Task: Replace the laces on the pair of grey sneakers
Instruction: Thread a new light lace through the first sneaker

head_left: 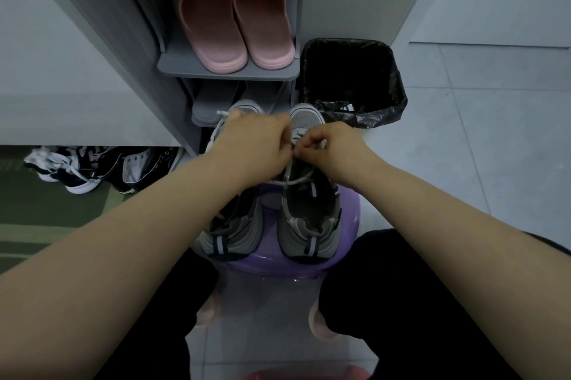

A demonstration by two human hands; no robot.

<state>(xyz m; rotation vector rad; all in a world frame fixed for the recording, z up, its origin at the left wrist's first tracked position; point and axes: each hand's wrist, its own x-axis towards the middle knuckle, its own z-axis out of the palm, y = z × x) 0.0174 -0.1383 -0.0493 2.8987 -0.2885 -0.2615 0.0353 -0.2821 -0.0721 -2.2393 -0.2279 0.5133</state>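
Over purple stool, left hand and right hand pinch lace.

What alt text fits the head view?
A left hand and right hand pinch a pale lace over one grey sneaker of a pair standing on a purple stool. Behind are pink slippers on a grey shoe rack, with a black-lined bin beside it.

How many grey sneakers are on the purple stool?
2. The left sneaker lies partly under a forearm; the right sneaker stands beside it, its lace held by the left hand and right hand.
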